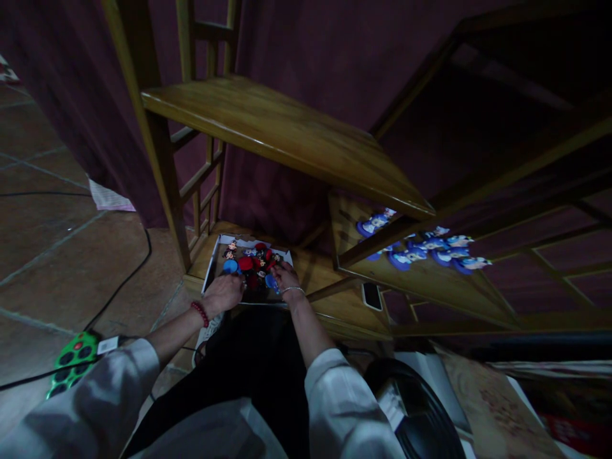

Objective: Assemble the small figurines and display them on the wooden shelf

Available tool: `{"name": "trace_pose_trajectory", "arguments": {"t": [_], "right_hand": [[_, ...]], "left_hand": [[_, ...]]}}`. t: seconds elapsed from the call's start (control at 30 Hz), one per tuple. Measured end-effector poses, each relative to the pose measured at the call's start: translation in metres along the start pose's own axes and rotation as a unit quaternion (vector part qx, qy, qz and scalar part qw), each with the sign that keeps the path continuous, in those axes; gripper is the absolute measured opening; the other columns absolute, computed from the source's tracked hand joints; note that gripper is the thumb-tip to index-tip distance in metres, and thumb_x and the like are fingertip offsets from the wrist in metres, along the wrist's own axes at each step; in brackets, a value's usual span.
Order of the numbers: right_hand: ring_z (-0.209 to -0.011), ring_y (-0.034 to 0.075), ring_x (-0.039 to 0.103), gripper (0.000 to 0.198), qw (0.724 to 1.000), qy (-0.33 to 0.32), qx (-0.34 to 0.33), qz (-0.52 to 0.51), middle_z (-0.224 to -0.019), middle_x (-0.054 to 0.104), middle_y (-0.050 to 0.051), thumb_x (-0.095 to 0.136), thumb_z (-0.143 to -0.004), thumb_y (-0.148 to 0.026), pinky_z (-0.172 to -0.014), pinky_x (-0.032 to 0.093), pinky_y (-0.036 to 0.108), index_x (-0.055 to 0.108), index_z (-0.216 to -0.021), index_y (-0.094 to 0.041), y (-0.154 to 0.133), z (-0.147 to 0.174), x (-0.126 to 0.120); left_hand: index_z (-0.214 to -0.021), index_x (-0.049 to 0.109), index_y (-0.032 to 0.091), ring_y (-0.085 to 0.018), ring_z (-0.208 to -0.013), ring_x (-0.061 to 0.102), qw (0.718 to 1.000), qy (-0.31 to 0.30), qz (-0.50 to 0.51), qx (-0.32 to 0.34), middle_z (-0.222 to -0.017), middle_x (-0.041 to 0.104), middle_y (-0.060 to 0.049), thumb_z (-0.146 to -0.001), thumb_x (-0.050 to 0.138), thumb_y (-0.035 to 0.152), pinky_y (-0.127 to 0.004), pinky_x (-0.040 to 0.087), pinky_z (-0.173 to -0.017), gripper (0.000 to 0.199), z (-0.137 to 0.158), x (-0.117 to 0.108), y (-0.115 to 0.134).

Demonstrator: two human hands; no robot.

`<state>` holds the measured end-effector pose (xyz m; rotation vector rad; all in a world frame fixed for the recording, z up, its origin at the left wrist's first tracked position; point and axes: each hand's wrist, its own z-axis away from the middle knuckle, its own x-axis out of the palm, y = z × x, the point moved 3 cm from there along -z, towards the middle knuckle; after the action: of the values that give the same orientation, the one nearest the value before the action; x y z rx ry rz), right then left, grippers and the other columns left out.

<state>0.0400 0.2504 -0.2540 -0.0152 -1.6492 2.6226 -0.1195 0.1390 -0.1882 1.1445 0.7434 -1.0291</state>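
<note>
Small figurines [230, 250] with round red and blue bases are gathered in a shallow white-rimmed box [211, 264], some apparently lying over others; the low walls presumably serve to stop them rolling away. The left hand [224, 292] is rested at the box's near left corner, its back turned up, and the right hand [285, 278] is reached in over the right side, beside a blue piece. Whether anything is grasped by either hand cannot be told, since the fingers are small and dimly lit.

The box is borne by a wooden lower shelf [325, 268], perhaps chosen so that both hands can be used at once. To the right of the box, blue-and-white figurines [408, 256] are stood in a loose group on a side shelf [459, 290], with a phone [371, 296] laid below them. Above the box, an upper shelf [287, 134] is backed by a purple curtain [296, 38]. To its left, tiled floor [48, 236] is crossed by black cables (a green power strip [74, 360], seemingly, is set there too).
</note>
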Motion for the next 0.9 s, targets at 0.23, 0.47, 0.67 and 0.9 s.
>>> {"name": "trace_pose_trajectory", "arguments": {"t": [0.23,0.47,0.67,0.9], "right_hand": [[-0.086,0.013,0.063,0.025,0.998,-0.066,0.009,0.013,-0.092,0.066,0.005,0.055,-0.069,-0.011,-0.078,0.051,0.025,0.053,-0.093,-0.018,-0.003,-0.003,0.006],[-0.095,0.016,0.061,0.034,0.988,-0.139,0.005,0.073,-0.108,0.062,0.011,0.053,-0.072,-0.014,-0.086,0.047,0.032,0.053,-0.106,-0.016,-0.005,-0.001,0.006],[-0.103,0.019,0.057,0.038,0.973,-0.193,-0.008,0.126,-0.114,0.060,0.013,0.049,-0.072,-0.010,-0.089,0.045,0.036,0.053,-0.110,-0.015,-0.009,0.000,0.006],[-0.102,0.017,0.058,0.039,0.942,-0.218,-0.069,0.244,-0.110,0.062,0.010,0.049,-0.072,-0.007,-0.093,0.042,0.034,0.056,-0.110,-0.016,-0.013,0.002,-0.001]], "left_hand": [[-0.097,0.059,0.017,-0.022,-0.089,0.060,1.000,0.000,0.000,0.002,-0.096,0.064,-0.012,-0.085,0.031,0.027,-0.032,0.042,-0.075,0.032,0.000,-0.002,0.001],[-0.095,0.058,0.017,-0.022,-0.086,0.061,1.000,-0.001,-0.010,0.008,-0.091,0.065,-0.012,-0.085,0.030,0.027,-0.032,0.043,-0.073,0.031,-0.001,0.000,0.001],[-0.091,0.059,0.018,-0.023,-0.086,0.061,1.000,-0.005,-0.010,0.008,-0.090,0.065,-0.012,-0.085,0.030,0.028,-0.033,0.044,-0.072,0.032,-0.002,0.000,0.000],[-0.094,0.059,0.019,-0.025,-0.087,0.062,1.000,-0.012,-0.009,-0.002,-0.091,0.066,-0.011,-0.082,0.033,0.027,-0.034,0.045,-0.071,0.029,-0.004,0.003,-0.003]]}}
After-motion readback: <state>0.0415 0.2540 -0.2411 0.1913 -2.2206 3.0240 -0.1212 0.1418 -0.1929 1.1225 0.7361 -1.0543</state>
